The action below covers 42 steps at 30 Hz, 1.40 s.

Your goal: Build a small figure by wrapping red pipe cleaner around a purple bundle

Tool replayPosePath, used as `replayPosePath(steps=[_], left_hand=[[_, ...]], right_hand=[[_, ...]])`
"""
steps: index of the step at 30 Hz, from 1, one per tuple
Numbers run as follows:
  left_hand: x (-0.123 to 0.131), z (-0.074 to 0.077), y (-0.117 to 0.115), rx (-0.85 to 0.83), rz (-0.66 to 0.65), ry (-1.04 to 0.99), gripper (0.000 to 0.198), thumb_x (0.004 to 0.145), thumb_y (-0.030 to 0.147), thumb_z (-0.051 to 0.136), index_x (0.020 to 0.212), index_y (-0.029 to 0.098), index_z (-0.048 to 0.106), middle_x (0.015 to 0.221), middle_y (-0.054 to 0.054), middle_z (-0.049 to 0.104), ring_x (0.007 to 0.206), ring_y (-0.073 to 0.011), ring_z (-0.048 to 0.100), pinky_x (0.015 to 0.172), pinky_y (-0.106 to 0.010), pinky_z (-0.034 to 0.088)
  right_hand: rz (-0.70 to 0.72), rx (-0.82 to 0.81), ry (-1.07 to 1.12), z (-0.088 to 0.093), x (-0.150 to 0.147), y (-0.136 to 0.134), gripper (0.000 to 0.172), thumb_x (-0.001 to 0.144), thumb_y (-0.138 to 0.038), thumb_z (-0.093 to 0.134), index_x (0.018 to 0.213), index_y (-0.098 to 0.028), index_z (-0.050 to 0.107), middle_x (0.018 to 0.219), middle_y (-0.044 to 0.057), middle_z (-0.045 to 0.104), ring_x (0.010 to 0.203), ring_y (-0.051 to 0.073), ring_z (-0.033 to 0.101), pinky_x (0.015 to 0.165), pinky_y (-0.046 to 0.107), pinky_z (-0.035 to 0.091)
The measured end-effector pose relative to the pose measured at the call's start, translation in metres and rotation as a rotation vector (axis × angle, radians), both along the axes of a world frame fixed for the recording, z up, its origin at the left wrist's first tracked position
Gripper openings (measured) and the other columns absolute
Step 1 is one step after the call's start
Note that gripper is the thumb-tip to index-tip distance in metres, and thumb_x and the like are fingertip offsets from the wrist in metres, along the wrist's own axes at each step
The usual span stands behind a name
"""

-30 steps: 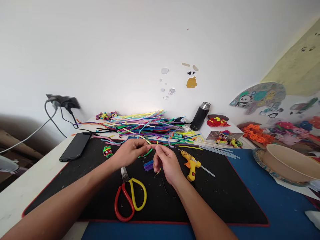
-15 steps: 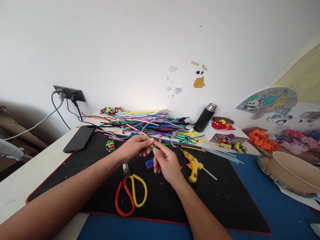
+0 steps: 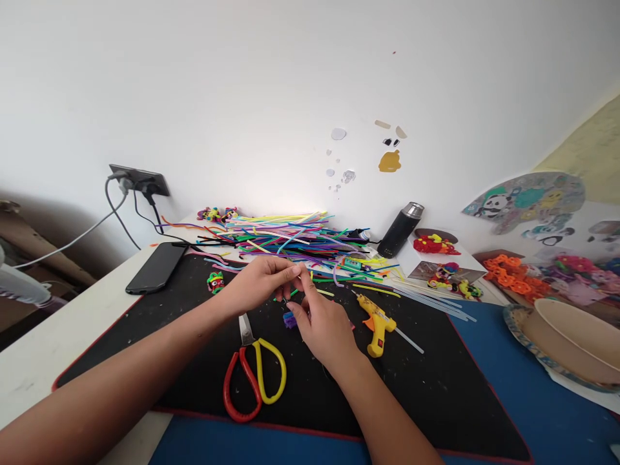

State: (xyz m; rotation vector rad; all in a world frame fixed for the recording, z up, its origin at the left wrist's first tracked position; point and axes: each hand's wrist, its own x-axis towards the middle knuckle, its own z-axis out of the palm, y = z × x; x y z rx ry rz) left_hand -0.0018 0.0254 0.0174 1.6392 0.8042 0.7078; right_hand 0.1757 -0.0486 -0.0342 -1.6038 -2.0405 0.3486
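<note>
My left hand (image 3: 261,279) and my right hand (image 3: 322,323) meet over the black mat (image 3: 169,336), fingertips pinched together. Between them they hold a thin green pipe cleaner (image 3: 293,292). A short purple piece (image 3: 289,320) lies on the mat just below my right fingers. Red and yellow scissors (image 3: 252,374) lie near my left wrist. A yellow glue gun (image 3: 375,318) rests to the right of my right hand. A big pile of coloured pipe cleaners (image 3: 290,239) sits just behind both hands.
A black phone (image 3: 155,267) lies at the mat's left corner, with cables to a wall socket (image 3: 139,179). A small craft figure (image 3: 215,282) stands on the mat. A dark flask (image 3: 400,229), finished pipe-cleaner crafts (image 3: 508,274) and a paper bowl (image 3: 571,336) are on the right.
Both hands have stayed together on the green pipe cleaner, with the right hand's fingers turning downward. The camera has shifted slightly left and down.
</note>
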Motion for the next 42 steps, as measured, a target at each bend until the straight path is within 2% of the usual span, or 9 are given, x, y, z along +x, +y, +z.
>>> replayPosePath(steps=[4,8,12,17,22,26,31,37,42], left_hand=[[0.0,-0.003,0.002,-0.073,0.032,0.003,0.041,0.092,0.056,0.067,0.078,0.017,0.067,0.067,0.0,0.065,0.057,-0.0133,0.059,0.052,-0.024,0.045],[0.0,-0.008,0.005,-0.123,0.069,0.012,0.03,0.091,0.041,0.063,0.07,0.02,0.056,0.053,0.005,0.052,0.048,-0.0119,0.05,0.046,-0.023,0.036],[0.001,-0.014,0.008,-0.254,0.095,-0.072,0.025,0.08,0.028,0.063,0.062,0.021,0.048,0.05,0.007,0.042,0.045,-0.0099,0.04,0.045,-0.023,0.028],[0.003,-0.019,0.009,-0.351,0.097,-0.066,0.031,0.073,0.028,0.064,0.05,0.022,0.044,0.048,0.004,0.04,0.043,-0.0097,0.033,0.041,-0.024,0.021],[0.007,-0.015,0.003,-0.456,0.034,-0.114,0.035,0.078,0.036,0.062,0.049,0.021,0.051,0.039,0.006,0.027,0.04,-0.009,0.023,0.041,-0.024,0.021],[0.012,-0.011,-0.002,-0.527,-0.013,-0.204,0.034,0.082,0.041,0.063,0.057,0.019,0.055,0.043,0.006,0.033,0.042,-0.0089,0.026,0.041,-0.022,0.022],[0.013,-0.015,-0.004,-0.557,-0.053,-0.374,0.035,0.086,0.043,0.076,0.071,0.014,0.064,0.054,0.002,0.05,0.047,-0.0091,0.04,0.045,-0.021,0.027],[0.01,-0.012,-0.004,-0.458,-0.035,-0.36,0.032,0.085,0.044,0.081,0.089,0.013,0.071,0.064,-0.001,0.061,0.054,-0.0113,0.053,0.05,-0.022,0.033],[0.008,-0.01,-0.002,-0.286,-0.006,-0.223,0.05,0.087,0.064,0.073,0.079,0.016,0.063,0.065,0.001,0.06,0.053,-0.0111,0.052,0.05,-0.024,0.034]], right_hand=[[0.033,0.004,-0.101,0.004,-0.004,-0.003,0.07,0.106,-0.035,0.056,0.17,-0.03,0.029,0.102,0.009,0.079,0.084,0.029,0.075,0.065,0.033,0.044],[0.081,-0.008,-0.125,0.006,-0.009,-0.007,0.069,0.106,-0.034,0.057,0.17,-0.032,0.031,0.113,0.01,0.079,0.089,0.03,0.076,0.065,0.032,0.046],[0.131,-0.033,-0.042,0.003,-0.012,-0.009,0.068,0.106,-0.034,0.057,0.169,-0.029,0.033,0.108,0.01,0.08,0.086,0.029,0.075,0.066,0.032,0.047],[0.159,-0.024,0.204,-0.005,-0.013,-0.01,0.058,0.105,-0.039,0.059,0.161,-0.029,0.05,0.084,0.005,0.077,0.073,0.025,0.07,0.066,0.031,0.047],[0.159,-0.175,0.707,0.001,-0.012,-0.01,0.047,0.105,-0.047,0.057,0.148,-0.03,0.062,0.07,-0.003,0.065,0.051,0.014,0.06,0.053,0.025,0.047],[0.144,-0.278,1.039,0.01,-0.011,-0.007,0.049,0.1,-0.055,0.061,0.136,-0.024,0.066,0.062,-0.005,0.06,0.041,0.011,0.055,0.041,0.022,0.04],[0.124,-0.311,1.214,0.01,-0.007,-0.003,0.053,0.096,-0.058,0.066,0.133,-0.02,0.067,0.058,-0.004,0.062,0.038,0.012,0.054,0.039,0.021,0.038],[0.099,-0.325,1.172,0.009,-0.006,-0.001,0.067,0.097,-0.056,0.067,0.154,-0.023,0.053,0.061,-0.006,0.062,0.04,0.012,0.056,0.039,0.021,0.04],[0.099,-0.221,0.934,0.002,-0.007,-0.003,0.061,0.1,-0.052,0.062,0.155,-0.027,0.055,0.064,-0.006,0.062,0.044,0.012,0.057,0.044,0.022,0.044]])
